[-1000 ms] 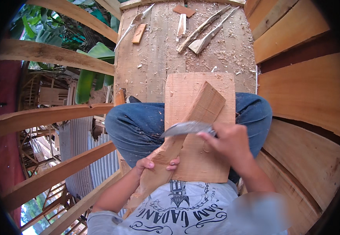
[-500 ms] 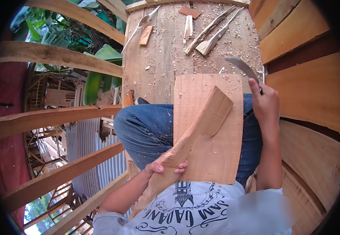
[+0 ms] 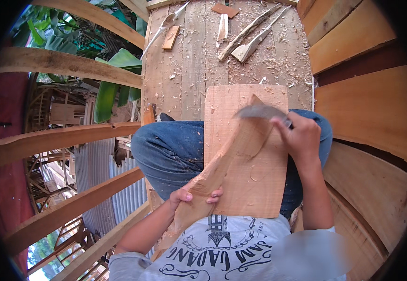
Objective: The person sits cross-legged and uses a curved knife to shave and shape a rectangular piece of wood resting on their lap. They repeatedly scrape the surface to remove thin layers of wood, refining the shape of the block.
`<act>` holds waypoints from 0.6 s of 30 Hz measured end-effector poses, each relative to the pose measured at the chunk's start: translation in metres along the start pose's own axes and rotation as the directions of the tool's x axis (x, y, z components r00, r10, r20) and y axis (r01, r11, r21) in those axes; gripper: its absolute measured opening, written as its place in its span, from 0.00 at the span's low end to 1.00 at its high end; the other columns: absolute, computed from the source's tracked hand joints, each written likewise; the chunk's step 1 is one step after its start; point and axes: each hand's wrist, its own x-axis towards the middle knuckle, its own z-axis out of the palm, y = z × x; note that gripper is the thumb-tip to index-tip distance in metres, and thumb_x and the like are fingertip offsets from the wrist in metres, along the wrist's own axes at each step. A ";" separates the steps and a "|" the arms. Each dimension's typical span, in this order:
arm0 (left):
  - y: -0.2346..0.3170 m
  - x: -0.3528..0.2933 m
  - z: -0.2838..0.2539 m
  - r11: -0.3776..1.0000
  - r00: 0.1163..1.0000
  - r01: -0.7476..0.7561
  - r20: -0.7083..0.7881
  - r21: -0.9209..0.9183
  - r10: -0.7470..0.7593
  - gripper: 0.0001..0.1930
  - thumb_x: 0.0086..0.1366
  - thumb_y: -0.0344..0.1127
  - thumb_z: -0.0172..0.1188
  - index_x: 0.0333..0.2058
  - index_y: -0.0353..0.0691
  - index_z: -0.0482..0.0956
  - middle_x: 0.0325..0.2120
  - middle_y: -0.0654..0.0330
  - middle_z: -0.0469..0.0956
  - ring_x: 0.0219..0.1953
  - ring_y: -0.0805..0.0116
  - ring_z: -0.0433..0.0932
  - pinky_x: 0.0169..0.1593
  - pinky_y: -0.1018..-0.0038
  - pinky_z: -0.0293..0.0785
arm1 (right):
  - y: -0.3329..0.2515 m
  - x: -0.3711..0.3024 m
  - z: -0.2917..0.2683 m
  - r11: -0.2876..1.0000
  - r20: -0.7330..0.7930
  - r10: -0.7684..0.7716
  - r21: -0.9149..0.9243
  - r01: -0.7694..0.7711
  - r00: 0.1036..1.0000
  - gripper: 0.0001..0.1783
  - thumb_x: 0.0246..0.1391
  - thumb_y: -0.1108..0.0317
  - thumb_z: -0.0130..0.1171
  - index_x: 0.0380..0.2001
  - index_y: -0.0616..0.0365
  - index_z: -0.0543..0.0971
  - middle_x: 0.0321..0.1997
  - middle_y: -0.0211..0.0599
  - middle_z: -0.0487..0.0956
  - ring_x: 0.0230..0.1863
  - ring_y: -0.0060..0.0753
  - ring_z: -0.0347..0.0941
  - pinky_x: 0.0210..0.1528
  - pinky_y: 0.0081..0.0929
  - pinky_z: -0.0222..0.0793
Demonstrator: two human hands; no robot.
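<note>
My left hand (image 3: 195,195) is wrapped round the lower part of a roughly carved piece of wood (image 3: 227,159), narrow in the middle and wider at its far end. The carved wood slants away to the right over a flat wooden board (image 3: 264,187) on my lap. My right hand (image 3: 302,136) grips a curved knife (image 3: 259,112) by its handle, most of which my fingers hide. The blade, slightly blurred, lies across the far end of the carved wood. Whether its edge touches the wood I cannot tell.
Wood shavings litter the plank floor (image 3: 192,84) ahead. On it lie a long-handled wooden spoon (image 3: 168,21), several small wood pieces and two long, rough-carved sticks (image 3: 248,49). A slatted wooden railing (image 3: 72,136) runs along the left; plank walls (image 3: 362,112) stand close on the right.
My right hand has swung the knife left and nearer, from beyond the board's far right corner to over the carved wood's far end. My left hand keeps its hold.
</note>
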 end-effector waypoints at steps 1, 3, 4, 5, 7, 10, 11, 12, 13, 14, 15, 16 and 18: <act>-0.001 -0.001 -0.001 1.000 1.000 0.001 0.009 0.013 -0.002 0.55 0.38 0.42 0.66 0.67 0.45 0.48 0.37 0.56 0.61 0.36 0.70 0.61 0.42 0.78 0.61 | 0.008 0.006 -0.001 0.984 0.005 0.159 0.082 -0.159 0.987 0.36 0.51 0.34 0.56 0.13 0.60 0.74 0.12 0.46 0.71 0.17 0.48 0.72 0.22 0.38 0.66; -0.003 -0.003 0.003 1.000 1.000 0.006 -0.004 0.030 -0.006 0.56 0.38 0.42 0.66 0.68 0.45 0.47 0.37 0.57 0.61 0.36 0.70 0.61 0.41 0.78 0.61 | 0.025 0.026 -0.005 0.856 0.054 0.460 0.239 -0.459 0.886 0.36 0.52 0.35 0.55 0.14 0.62 0.74 0.13 0.48 0.71 0.16 0.49 0.70 0.22 0.38 0.65; -0.003 -0.004 0.005 0.999 1.000 0.009 -0.013 0.040 -0.009 0.56 0.38 0.42 0.65 0.68 0.45 0.46 0.37 0.57 0.61 0.36 0.70 0.61 0.41 0.78 0.60 | 0.021 0.023 -0.009 0.888 -0.028 0.399 0.260 -0.378 0.917 0.35 0.53 0.39 0.57 0.14 0.64 0.74 0.13 0.51 0.71 0.16 0.50 0.68 0.22 0.38 0.63; -0.002 -0.004 0.006 0.999 1.000 0.012 -0.023 0.040 -0.011 0.57 0.38 0.42 0.65 0.68 0.45 0.45 0.37 0.57 0.61 0.36 0.71 0.61 0.41 0.78 0.60 | 0.011 0.017 -0.012 0.909 0.021 0.322 0.273 -0.315 0.946 0.34 0.53 0.39 0.57 0.14 0.63 0.74 0.13 0.50 0.71 0.15 0.49 0.68 0.21 0.38 0.63; 0.000 -0.004 0.012 0.999 0.999 0.027 -0.042 0.033 -0.026 0.58 0.38 0.43 0.65 0.68 0.44 0.44 0.37 0.58 0.61 0.36 0.71 0.61 0.41 0.78 0.60 | -0.016 -0.002 -0.018 0.933 0.120 0.167 0.302 -0.196 0.979 0.34 0.51 0.39 0.59 0.13 0.62 0.74 0.12 0.47 0.71 0.15 0.48 0.69 0.20 0.37 0.64; -0.002 -0.003 0.017 0.997 0.997 0.007 -0.079 0.078 -0.001 0.56 0.38 0.45 0.66 0.67 0.42 0.46 0.36 0.58 0.62 0.35 0.72 0.61 0.41 0.77 0.60 | -0.046 -0.030 -0.025 0.983 0.248 -0.115 0.170 0.073 0.962 0.30 0.46 0.41 0.63 0.14 0.59 0.73 0.13 0.44 0.71 0.15 0.45 0.70 0.19 0.35 0.64; -0.003 -0.002 0.016 0.994 0.997 0.000 -0.075 0.107 0.008 0.55 0.39 0.45 0.65 0.66 0.42 0.47 0.36 0.58 0.62 0.35 0.72 0.61 0.41 0.77 0.60 | -0.045 -0.032 -0.025 0.982 0.254 -0.121 0.169 0.080 0.960 0.30 0.45 0.40 0.63 0.14 0.58 0.72 0.13 0.43 0.71 0.16 0.46 0.70 0.19 0.35 0.63; -0.004 -0.003 0.015 0.990 0.997 -0.002 -0.076 0.139 0.013 0.54 0.39 0.46 0.65 0.66 0.42 0.48 0.36 0.58 0.62 0.35 0.72 0.61 0.42 0.77 0.60 | -0.046 -0.035 -0.025 0.982 0.259 -0.124 0.173 0.080 0.958 0.30 0.44 0.39 0.64 0.14 0.58 0.72 0.13 0.42 0.70 0.16 0.48 0.69 0.19 0.35 0.63; -0.005 -0.004 0.015 0.985 0.997 -0.005 -0.076 0.170 0.018 0.53 0.39 0.46 0.65 0.65 0.41 0.50 0.36 0.58 0.62 0.35 0.72 0.61 0.42 0.77 0.60 | -0.044 -0.035 -0.025 0.986 0.231 -0.105 0.149 0.071 0.967 0.31 0.45 0.39 0.63 0.14 0.58 0.72 0.12 0.42 0.70 0.16 0.47 0.70 0.19 0.36 0.63; -0.007 -0.004 0.014 0.980 0.997 -0.011 -0.066 0.199 0.025 0.52 0.39 0.47 0.65 0.64 0.41 0.51 0.36 0.58 0.62 0.35 0.72 0.61 0.42 0.77 0.60 | -0.040 -0.033 -0.026 0.990 0.203 -0.086 0.123 0.062 0.975 0.31 0.45 0.39 0.63 0.14 0.58 0.71 0.12 0.42 0.70 0.16 0.47 0.70 0.19 0.36 0.64; -0.009 -0.004 0.014 0.973 0.997 -0.026 -0.058 0.231 0.040 0.51 0.40 0.47 0.65 0.63 0.41 0.52 0.36 0.58 0.62 0.35 0.72 0.61 0.42 0.77 0.60 | -0.034 -0.027 -0.025 0.993 0.169 -0.077 0.104 0.060 0.983 0.31 0.45 0.39 0.63 0.14 0.58 0.71 0.12 0.42 0.69 0.16 0.47 0.70 0.19 0.36 0.64; -0.010 -0.002 0.014 0.963 0.997 -0.045 -0.044 0.265 0.059 0.49 0.40 0.47 0.64 0.62 0.41 0.53 0.36 0.58 0.62 0.35 0.72 0.61 0.42 0.78 0.60 | -0.021 -0.019 -0.021 0.998 0.106 0.024 0.056 -0.030 0.994 0.32 0.47 0.37 0.61 0.13 0.58 0.70 0.12 0.44 0.68 0.16 0.48 0.68 0.20 0.38 0.63; -0.009 0.000 0.017 0.957 0.996 -0.059 -0.041 0.283 0.073 0.49 0.41 0.48 0.64 0.62 0.42 0.53 0.35 0.59 0.61 0.36 0.72 0.62 0.42 0.77 0.60 | -0.011 -0.011 -0.027 1.000 0.086 0.000 -0.031 0.003 0.996 0.34 0.45 0.34 0.60 0.12 0.57 0.71 0.10 0.42 0.69 0.14 0.45 0.69 0.18 0.36 0.63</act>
